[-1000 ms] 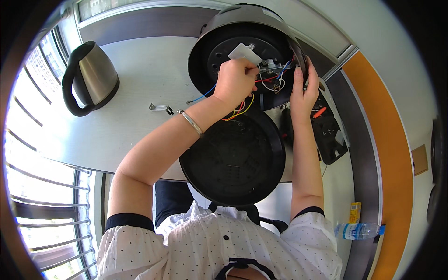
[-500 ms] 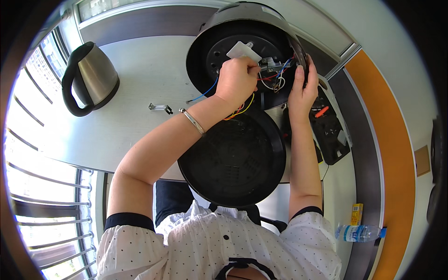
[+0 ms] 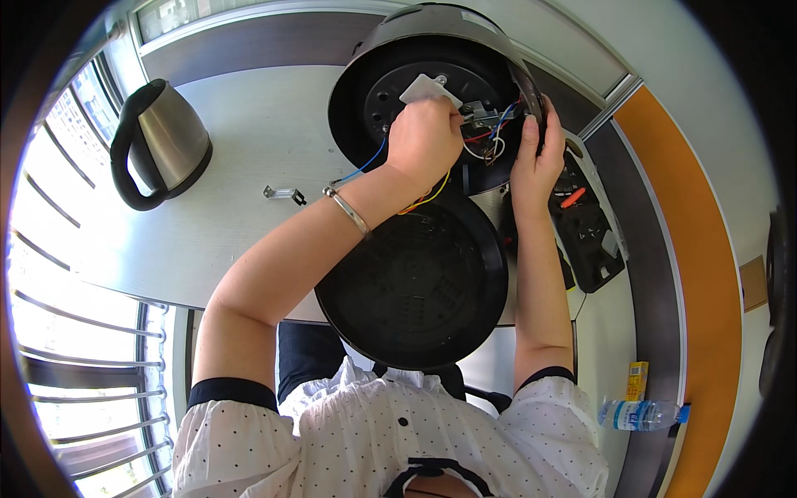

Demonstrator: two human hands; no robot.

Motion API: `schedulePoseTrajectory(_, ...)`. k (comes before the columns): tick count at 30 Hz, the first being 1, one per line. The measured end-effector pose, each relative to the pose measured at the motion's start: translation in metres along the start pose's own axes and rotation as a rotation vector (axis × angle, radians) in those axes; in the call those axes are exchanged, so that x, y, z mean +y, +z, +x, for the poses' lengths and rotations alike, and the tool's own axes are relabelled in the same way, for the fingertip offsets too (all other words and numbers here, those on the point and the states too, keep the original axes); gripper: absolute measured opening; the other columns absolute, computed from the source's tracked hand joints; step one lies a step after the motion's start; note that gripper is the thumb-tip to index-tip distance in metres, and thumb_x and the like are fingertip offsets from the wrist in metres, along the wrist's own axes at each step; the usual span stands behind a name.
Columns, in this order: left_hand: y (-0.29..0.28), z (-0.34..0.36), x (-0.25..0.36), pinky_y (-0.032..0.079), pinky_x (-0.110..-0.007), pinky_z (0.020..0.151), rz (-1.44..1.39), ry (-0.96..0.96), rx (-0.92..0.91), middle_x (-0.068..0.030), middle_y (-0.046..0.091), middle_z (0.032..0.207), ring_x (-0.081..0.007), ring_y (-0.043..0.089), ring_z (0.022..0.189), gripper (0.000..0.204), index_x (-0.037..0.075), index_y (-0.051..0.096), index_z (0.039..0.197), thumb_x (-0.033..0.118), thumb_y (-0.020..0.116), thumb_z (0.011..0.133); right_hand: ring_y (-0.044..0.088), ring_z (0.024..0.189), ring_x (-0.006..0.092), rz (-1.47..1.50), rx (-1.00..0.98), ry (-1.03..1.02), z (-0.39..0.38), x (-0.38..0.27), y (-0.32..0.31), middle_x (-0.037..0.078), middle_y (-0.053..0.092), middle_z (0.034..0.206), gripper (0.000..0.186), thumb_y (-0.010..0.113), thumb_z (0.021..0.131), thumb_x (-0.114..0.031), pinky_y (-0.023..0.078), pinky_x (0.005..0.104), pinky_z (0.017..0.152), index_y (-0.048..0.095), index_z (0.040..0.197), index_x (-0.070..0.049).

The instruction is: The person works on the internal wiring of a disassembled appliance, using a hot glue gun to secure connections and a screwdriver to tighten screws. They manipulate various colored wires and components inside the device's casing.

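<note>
A dark round appliance housing [image 3: 365, 79] is tipped on its side at the back of the table. Inside it are a white plate [image 3: 427, 87], a metal bracket assembly [image 3: 484, 114] and coloured wires [image 3: 498, 148]. My left hand [image 3: 423, 139] reaches in below the white plate, fingers closed beside the bracket; what they pinch is hidden. My right hand [image 3: 538, 158] grips the housing's right rim, thumb toward me. A black round shallow part [image 3: 411, 282] lies in front of the housing, over the table's near edge. A small metal bracket [image 3: 282, 193] rests on the table left of my wrist.
A steel kettle [image 3: 170, 137] stands on the table [image 3: 232, 241] at the left, beside a barred window [image 3: 75, 349]. A black tool case with an orange-handled tool [image 3: 573, 197] lies at the right. Further down are a yellow box [image 3: 637, 380] and a plastic water bottle [image 3: 643, 415].
The housing has shifted a little back and to the left, with both hands moving along with it. My left fingers have moved slightly up toward the white plate.
</note>
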State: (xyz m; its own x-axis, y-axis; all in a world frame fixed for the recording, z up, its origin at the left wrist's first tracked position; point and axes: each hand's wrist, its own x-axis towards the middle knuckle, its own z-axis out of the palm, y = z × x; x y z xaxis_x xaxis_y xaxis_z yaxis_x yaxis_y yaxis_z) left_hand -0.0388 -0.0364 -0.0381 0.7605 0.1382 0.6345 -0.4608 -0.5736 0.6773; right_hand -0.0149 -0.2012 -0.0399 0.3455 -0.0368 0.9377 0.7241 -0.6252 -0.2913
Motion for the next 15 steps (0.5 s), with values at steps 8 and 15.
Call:
schedulePoseTrajectory(8,-0.003,0.004,0.001,0.05,-0.029,0.051,-0.241,-0.145,-0.124,-0.0137,0.065,0.067,-0.0177,0.063,0.053,0.015,-0.006,0.067,0.089,0.007,0.061,0.084,0.056,0.102,0.0309,-0.014,0.003,-0.022,0.0,0.0,0.001,0.017,0.06,0.11,0.036,0.055,0.095,-0.021,0.043,0.0366,0.09,0.053,0.124,0.001)
schedulePoseTrajectory(15,-0.009,0.006,0.014,0.051,-0.024,0.049,-0.472,-0.32,-0.195,-0.0135,0.065,0.074,-0.015,0.064,0.056,0.016,-0.008,0.066,0.093,0.006,0.059,0.087,0.056,0.102,0.0322,-0.038,0.011,-0.043,0.002,-0.002,0.002,0.018,0.06,0.111,0.036,0.055,0.095,-0.02,0.043,0.0373,0.091,0.053,0.124,0.001)
